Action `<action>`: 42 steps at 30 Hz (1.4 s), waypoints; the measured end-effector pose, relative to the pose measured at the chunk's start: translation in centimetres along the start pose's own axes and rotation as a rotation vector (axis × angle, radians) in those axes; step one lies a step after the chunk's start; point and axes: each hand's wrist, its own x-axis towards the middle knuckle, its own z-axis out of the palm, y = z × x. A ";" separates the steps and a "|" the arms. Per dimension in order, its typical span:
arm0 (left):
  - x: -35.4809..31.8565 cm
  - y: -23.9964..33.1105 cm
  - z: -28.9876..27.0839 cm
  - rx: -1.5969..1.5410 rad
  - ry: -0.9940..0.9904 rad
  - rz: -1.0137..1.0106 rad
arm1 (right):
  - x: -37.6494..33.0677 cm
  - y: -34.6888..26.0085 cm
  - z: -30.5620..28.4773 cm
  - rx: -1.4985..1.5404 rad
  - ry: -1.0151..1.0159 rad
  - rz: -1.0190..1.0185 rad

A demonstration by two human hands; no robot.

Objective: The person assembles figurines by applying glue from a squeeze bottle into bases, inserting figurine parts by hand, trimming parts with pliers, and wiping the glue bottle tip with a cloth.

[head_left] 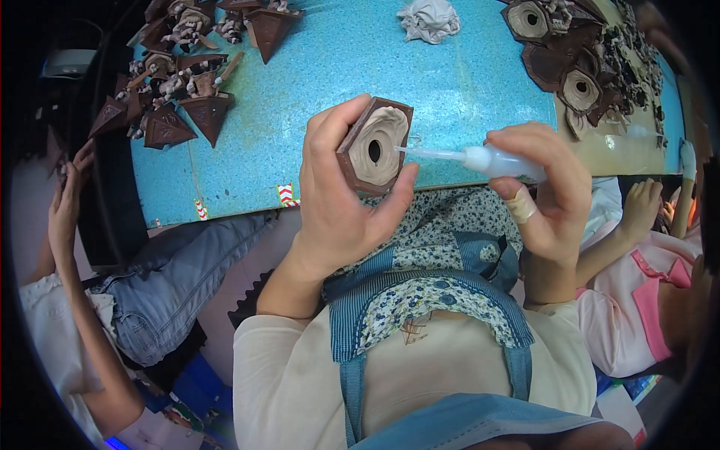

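Note:
My left hand [337, 187] is closed round a brown angular base [377, 147], raised in front of me near the table's front edge. A beige ring with wavy edges sits in the base, with a dark oval hole at its middle. In my right hand [551, 180] is a translucent squeeze bottle [506, 163], gripped between thumb and fingers and lying sideways. Its long thin nozzle points left, the tip at the right edge of the beige ring; whether it touches cannot be told. A tan bandage wraps my right thumb.
Dark brown pointed pieces with small figures [187, 97] are heaped on the blue table [270, 142] at the left. A crumpled white cloth [428, 20] lies at the back. More bases with beige rings [580, 91] pile up at the right. Other people [626, 217] sit on both sides.

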 end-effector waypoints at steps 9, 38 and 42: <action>-0.1 0.4 0.1 0.092 0.003 0.011 | 0.3 -1.9 -0.2 -0.279 -0.107 -0.044; -0.1 0.3 0.2 0.149 0.025 0.040 | 0.1 -1.4 0.1 -0.267 -0.110 -0.030; -0.2 -0.2 0.7 0.024 0.123 0.030 | -0.1 -1.4 0.2 -0.087 -0.019 0.059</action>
